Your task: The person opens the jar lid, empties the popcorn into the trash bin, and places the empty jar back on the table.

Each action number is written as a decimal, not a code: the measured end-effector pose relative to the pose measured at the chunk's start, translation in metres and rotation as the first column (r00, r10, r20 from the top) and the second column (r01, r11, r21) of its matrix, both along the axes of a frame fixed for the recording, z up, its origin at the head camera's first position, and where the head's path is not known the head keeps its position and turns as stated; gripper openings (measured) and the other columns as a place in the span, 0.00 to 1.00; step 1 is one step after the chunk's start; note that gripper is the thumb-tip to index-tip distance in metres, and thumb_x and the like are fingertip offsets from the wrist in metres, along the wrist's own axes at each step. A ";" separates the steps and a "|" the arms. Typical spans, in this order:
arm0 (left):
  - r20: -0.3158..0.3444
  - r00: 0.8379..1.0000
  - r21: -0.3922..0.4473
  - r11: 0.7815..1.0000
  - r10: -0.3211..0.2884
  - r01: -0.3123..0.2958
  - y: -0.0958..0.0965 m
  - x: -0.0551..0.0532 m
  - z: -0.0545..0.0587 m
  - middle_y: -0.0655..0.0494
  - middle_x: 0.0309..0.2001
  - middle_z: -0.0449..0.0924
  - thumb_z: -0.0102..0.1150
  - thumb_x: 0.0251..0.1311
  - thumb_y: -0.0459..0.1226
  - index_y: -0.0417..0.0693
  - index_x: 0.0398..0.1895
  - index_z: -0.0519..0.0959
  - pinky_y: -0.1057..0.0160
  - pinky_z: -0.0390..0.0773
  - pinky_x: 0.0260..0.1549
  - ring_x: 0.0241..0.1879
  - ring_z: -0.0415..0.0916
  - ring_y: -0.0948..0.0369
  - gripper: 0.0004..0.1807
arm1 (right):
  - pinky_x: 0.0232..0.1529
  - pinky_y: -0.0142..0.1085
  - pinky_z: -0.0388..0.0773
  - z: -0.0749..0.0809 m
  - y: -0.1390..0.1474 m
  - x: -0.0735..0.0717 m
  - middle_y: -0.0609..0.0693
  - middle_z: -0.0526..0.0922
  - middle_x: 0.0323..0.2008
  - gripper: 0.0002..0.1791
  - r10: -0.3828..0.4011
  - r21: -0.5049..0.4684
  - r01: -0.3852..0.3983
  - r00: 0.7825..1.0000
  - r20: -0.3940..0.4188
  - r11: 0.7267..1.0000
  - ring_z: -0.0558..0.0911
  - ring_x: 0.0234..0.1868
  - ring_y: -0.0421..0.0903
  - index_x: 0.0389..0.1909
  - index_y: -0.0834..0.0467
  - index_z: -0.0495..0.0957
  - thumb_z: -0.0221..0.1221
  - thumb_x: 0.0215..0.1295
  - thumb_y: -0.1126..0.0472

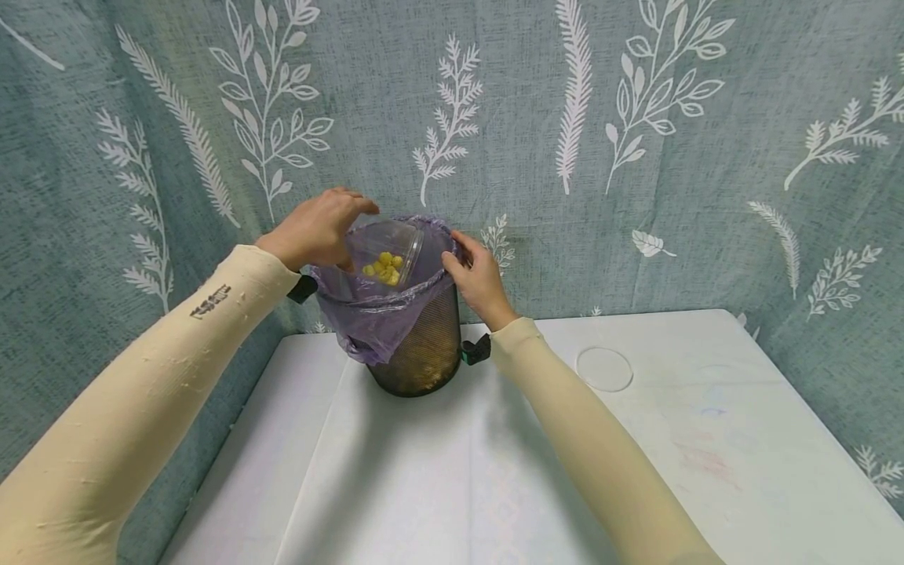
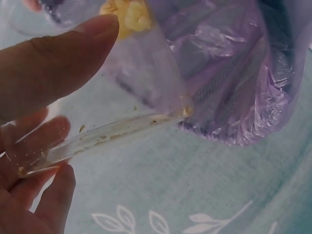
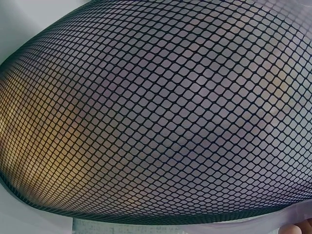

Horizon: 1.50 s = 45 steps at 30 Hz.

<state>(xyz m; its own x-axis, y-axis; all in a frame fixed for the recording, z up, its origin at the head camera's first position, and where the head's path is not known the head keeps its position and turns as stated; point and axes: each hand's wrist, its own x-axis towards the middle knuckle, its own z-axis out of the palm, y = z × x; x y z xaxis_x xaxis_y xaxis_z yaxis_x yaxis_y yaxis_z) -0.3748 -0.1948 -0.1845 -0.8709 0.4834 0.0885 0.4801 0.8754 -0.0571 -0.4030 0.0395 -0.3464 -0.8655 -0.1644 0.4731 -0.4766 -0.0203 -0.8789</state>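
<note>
My left hand [image 1: 321, 227] grips a clear plastic container [image 2: 112, 134], thumb on one side and fingers on the other. The container tilts over the mouth of a black mesh wastebasket [image 1: 427, 345]. Yellow pieces that look like popcorn [image 1: 384, 267] show through its clear plastic, and crumbs cling along its edge in the left wrist view. A purple plastic bag [image 1: 381, 318] lines the basket and folds down over its rim. My right hand [image 1: 480, 278] holds the rim at the right, thumb on the near side. Mesh [image 3: 156, 112] fills the right wrist view, with yellowish contents behind it.
The basket stands near the back left of a white table [image 1: 551, 486]. A thin, pale ring [image 1: 604, 369] lies on the tabletop to the right. Green-grey fabric [image 1: 523, 102] with white leaf prints hangs close behind and along both sides.
</note>
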 end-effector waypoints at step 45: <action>-0.037 0.997 -0.010 0.998 -0.062 0.062 0.008 0.001 0.007 0.34 0.72 0.67 0.80 0.36 0.18 0.34 0.74 0.69 0.37 0.72 0.63 0.71 0.60 0.38 0.54 | 0.74 0.40 0.67 -0.001 0.000 -0.002 0.62 0.66 0.76 0.29 -0.016 0.008 0.016 1.000 0.001 1.000 0.67 0.77 0.55 0.78 0.66 0.64 0.54 0.81 0.62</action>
